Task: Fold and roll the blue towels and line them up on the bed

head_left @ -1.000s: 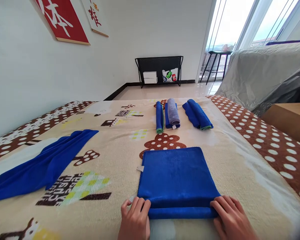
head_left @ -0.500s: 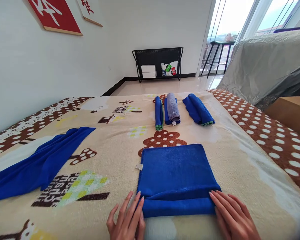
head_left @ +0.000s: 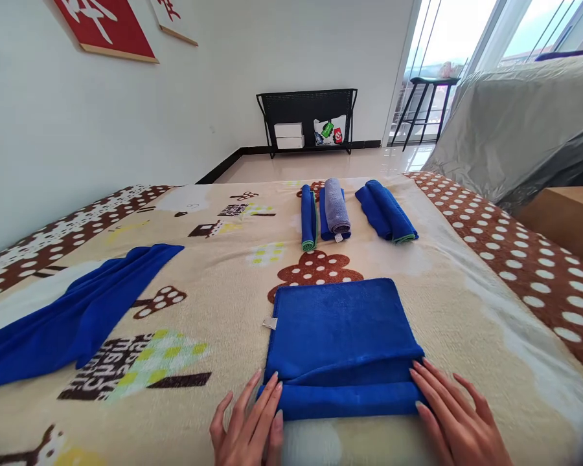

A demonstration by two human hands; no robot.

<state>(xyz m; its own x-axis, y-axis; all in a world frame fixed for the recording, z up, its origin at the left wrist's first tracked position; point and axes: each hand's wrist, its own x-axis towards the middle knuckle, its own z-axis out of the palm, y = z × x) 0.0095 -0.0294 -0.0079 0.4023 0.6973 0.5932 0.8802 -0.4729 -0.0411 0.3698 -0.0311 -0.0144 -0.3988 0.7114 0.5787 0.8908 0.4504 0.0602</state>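
Note:
A blue towel (head_left: 340, 323) lies flat in front of me, its near edge folded or rolled into a thick band and a small white tag on its left side. My left hand (head_left: 247, 421) rests at the left end of that band, fingers stretched out and fingertips on the cloth. At the right end lies my right hand (head_left: 459, 411), its fingers extended and touching the towel's edge. A crease runs across the towel just beyond the band. Neither hand grips the cloth.
Beyond the towel lie a thin blue roll (head_left: 308, 219), a grey rolled towel (head_left: 337, 207) on blue cloth, and another blue roll (head_left: 386, 211). A loose blue towel (head_left: 82, 310) spreads at left. All rest on a patterned blanket (head_left: 223, 278). A cardboard box (head_left: 563, 220) stands at right.
My right hand has shifted slightly outward and its fingers have spread more. The crease at the towel's right side has changed shape. My left hand stays nearly in place.

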